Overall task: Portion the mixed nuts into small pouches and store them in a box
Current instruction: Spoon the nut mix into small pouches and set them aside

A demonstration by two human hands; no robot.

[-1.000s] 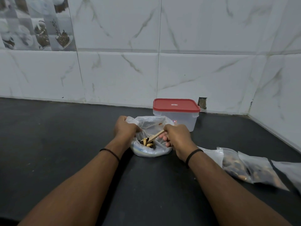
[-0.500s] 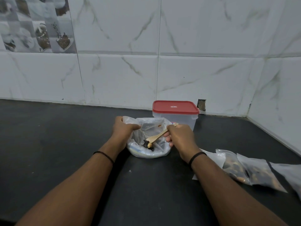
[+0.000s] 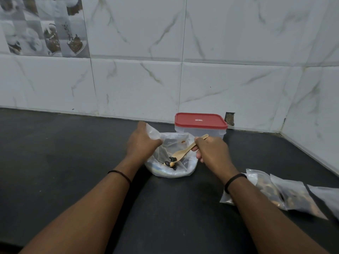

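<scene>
A dark worktop [image 3: 55, 162] runs under white marble tiles. At centre frame the left hand [image 3: 142, 143], pinching the bag [image 3: 172, 169] rim, has lifted it higher — the mouth gapes wider. The right hand [image 3: 211, 151] grips the wooden spoon [image 3: 185, 153], now dipped onto the few nuts [image 3: 170, 163] left. Filled pouches [image 3: 275, 193] lie lower right; the box [image 3: 200, 125] stays lidded.

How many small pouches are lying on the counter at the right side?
4 seem visible: first pouch partly behind the right forearm, second pouch, third pouch, fourth pouch at the frame edge. More may be hidden.
</scene>
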